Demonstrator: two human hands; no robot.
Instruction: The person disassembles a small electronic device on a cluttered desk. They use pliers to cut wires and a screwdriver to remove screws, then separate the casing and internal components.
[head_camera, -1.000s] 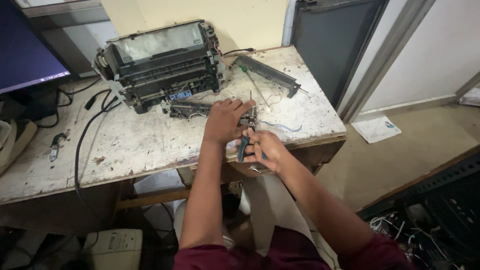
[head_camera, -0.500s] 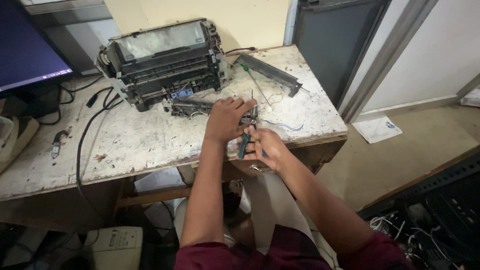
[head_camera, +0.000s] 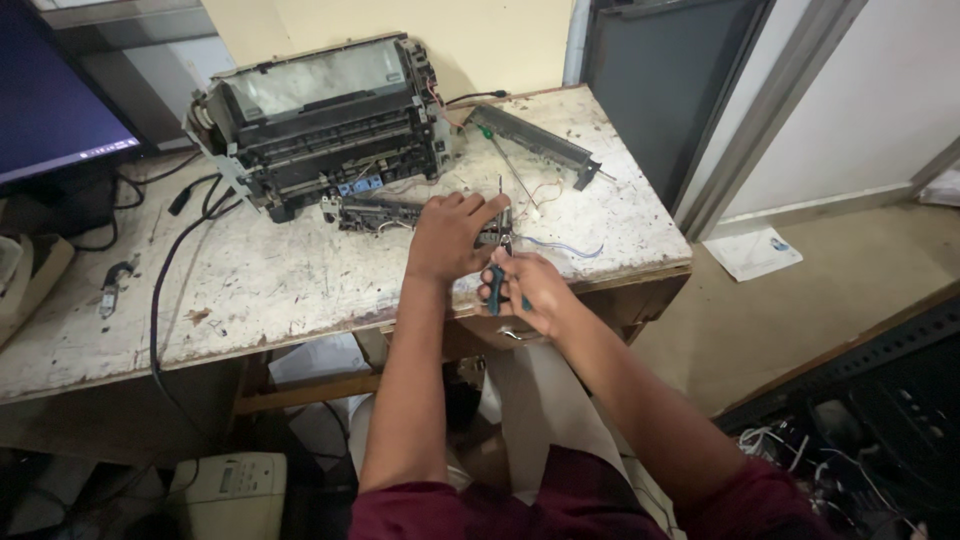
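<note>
table: worn, white, scuffed
left hand: fingers pressing down on grey printer part
right hand: clamped round blue-handled pliers

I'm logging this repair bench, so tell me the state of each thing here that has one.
Printer: casing off, insides exposed.
Monitor: switched on, screen lit.
Pliers: gripped in the right hand.
Small printer part: detached, lying on the table, left hand on its end.
Long black strip: removed, lying loose.
Screwdriver: lying unused.
</note>
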